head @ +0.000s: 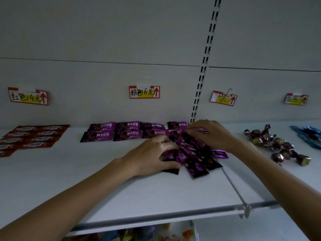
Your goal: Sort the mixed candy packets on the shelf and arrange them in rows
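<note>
A loose pile of purple KISS candy packets (196,153) lies on the white shelf (121,188), right of centre. My left hand (152,155) rests on the pile's left edge, fingers curled over a packet. My right hand (208,133) reaches over the far side of the pile and pinches a purple packet at its fingertips. Behind the pile, two neat rows of purple KISS packets (126,132) lie against the back wall. Red packets (33,138) lie in rows at the far left.
Twist-wrapped dark candies (276,145) are scattered at the right, and blue packets (309,136) at the far right edge. Handwritten price tags (144,92) hang on the back wall. A metal rail (173,214) runs along the shelf's front edge, with more goods on a lower shelf.
</note>
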